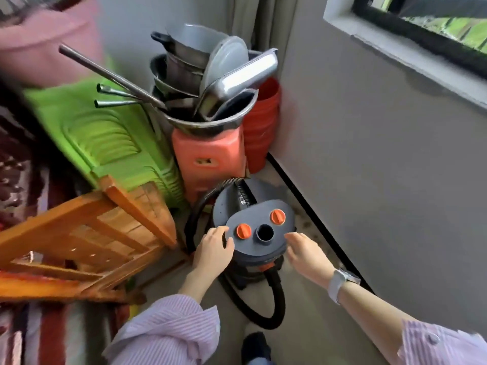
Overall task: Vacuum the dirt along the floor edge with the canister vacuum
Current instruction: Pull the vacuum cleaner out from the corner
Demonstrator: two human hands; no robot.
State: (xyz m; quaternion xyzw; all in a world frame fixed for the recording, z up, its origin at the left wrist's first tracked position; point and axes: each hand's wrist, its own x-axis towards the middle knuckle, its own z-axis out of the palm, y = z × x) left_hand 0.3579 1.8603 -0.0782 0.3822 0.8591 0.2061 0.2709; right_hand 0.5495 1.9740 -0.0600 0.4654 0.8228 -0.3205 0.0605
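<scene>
A: The grey drum-shaped canister vacuum (253,227) stands on the floor near the dark baseboard (303,196) of the grey wall (369,154), in front of a stack of salmon-pink plastic stools (208,156).

B: And both hands are right on it. The left hand (213,248) sits at the left rim of the lid, fingers curled over the edge beside one round orange knob (243,231).

A: The right hand (305,252) reaches in from the other side, fingers relaxed and slightly bent, tips at the lid's right rim. Whether they actually press the plastic, one cannot tell.

B: There is a white wristwatch (340,283) on that arm, and striped lilac sleeves on both.

A: Between the hands, the open dark inlet port (264,233) faces up, with a second orange knob (277,216) further back.

B: The black ribbed hose (276,301) loops on the floor below the canister and arcs round its left side.

A: Specks of dirt (305,222) lie along the floor edge just right of the vacuum.

B: To the left, a tipped wooden slatted chair (87,233) and green plastic chairs (105,138); above the stools, a metal basin piled with pots and pans (205,85).
</scene>
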